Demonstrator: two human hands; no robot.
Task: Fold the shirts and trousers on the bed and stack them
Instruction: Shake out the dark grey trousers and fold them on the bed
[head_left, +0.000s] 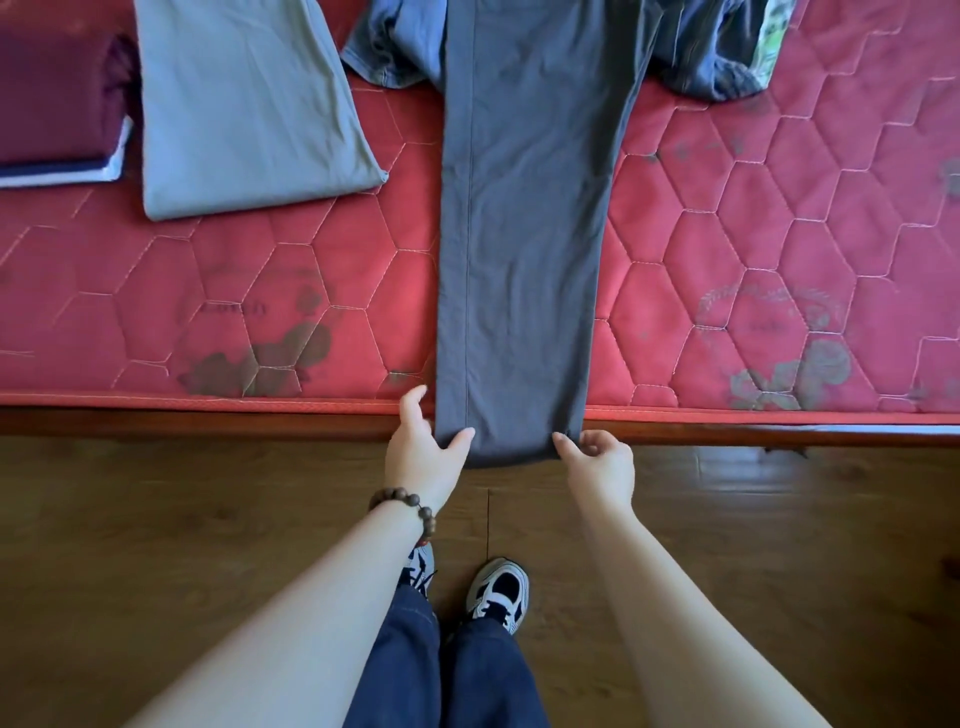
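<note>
Grey trousers (519, 234), halved lengthwise, are pinched at the hem by left hand (423, 449) and right hand (597, 462) over the mattress (208, 312) near edge; folded garments (244, 104) lie at its far left corner, others unfolded.

Even, soft daylight is recorded across the scene; no single source is seen. The red mattress (208, 291) is brightly and uniformly lit. A soft sheen is noted on the wooden floor (779, 519) at right, without harsh glare. Only faint shadows are cast under the forearms. Wide-angle distortion is observed: the bed edge (156, 410) is bowed, the corners stretched. Focus is acceptable centrally, slightly softened at the margins
</note>
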